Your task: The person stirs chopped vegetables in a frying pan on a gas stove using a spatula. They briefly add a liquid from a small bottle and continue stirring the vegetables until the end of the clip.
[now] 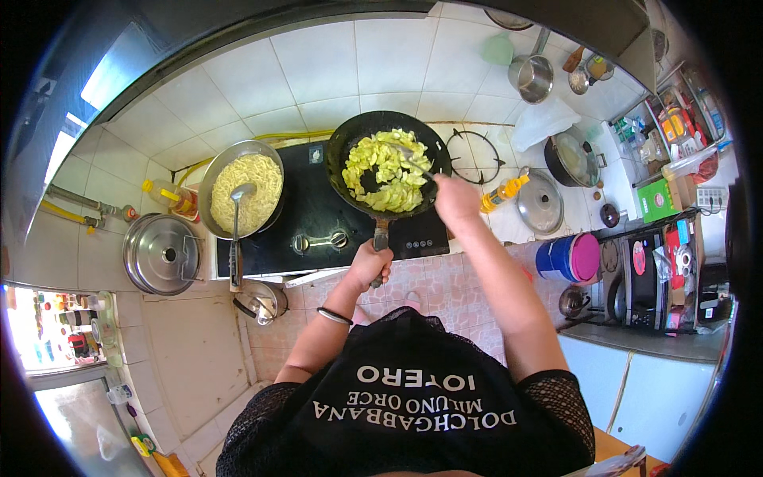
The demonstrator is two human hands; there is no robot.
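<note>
A black wok point(338, 173) sits over the right side of the black glass gas stove point(310, 208). My left hand point(371, 265) grips its handle point(380, 237), which points towards me. Sliced pale-green vegetable pieces point(390, 200) lie in a ring inside the wok. My right hand point(458, 204) is closed around the handle of a metal spatula point(411, 158), whose blade is among the pieces near the wok's upper right. On the stove's left side stands a metal pan point(208, 173) full of noodles point(247, 173), with another long-handled metal spatula point(236, 229) lying in it.
Metal lids point(164, 253) and an oil bottle point(173, 200) are left of the stove. To the right are a yellow bottle point(505, 192), a glass lid point(539, 201) and a dark covered pot point(572, 156). A kettle point(262, 302) stands below the stove's front left. A saucepan point(530, 77) hangs on the tiled wall.
</note>
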